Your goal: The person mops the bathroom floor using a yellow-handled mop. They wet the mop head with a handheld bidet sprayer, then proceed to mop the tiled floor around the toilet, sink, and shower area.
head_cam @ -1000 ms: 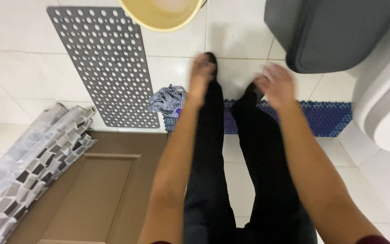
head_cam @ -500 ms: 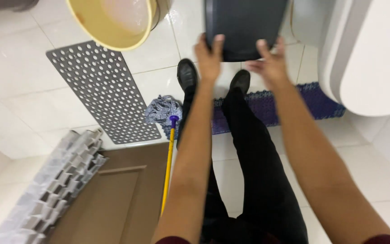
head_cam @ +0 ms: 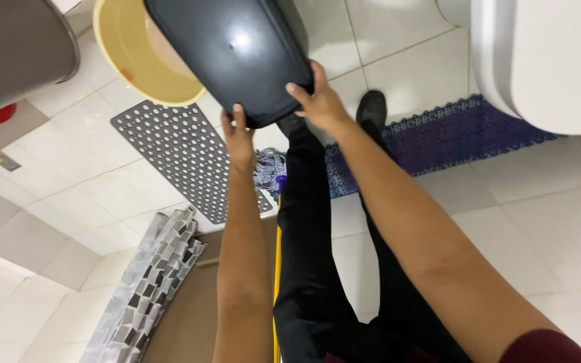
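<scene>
A dark grey plastic bin (head_cam: 237, 54) with a glossy side is held up between both hands over the white tiled floor. My left hand (head_cam: 239, 138) grips its lower near edge. My right hand (head_cam: 319, 101) clasps its right corner, fingers curled on the rim. Next to the bin, on its left, is a yellow basin (head_cam: 136, 60). My legs in black trousers (head_cam: 317, 269) and one black shoe (head_cam: 372, 107) show below the bin.
A grey perforated mat (head_cam: 176, 154) and a purple mat (head_cam: 438, 144) lie on the tiles. A mop with a yellow handle (head_cam: 277, 269) and a bundled head (head_cam: 269, 171) leans by my legs. White toilet (head_cam: 546, 60) at right, patterned curtain (head_cam: 149, 282) and brown door (head_cam: 196, 316) at lower left.
Both hands reached forward and took hold of the dark bin. It has come closer and swung left beside the yellow basin. The view has tilted.
</scene>
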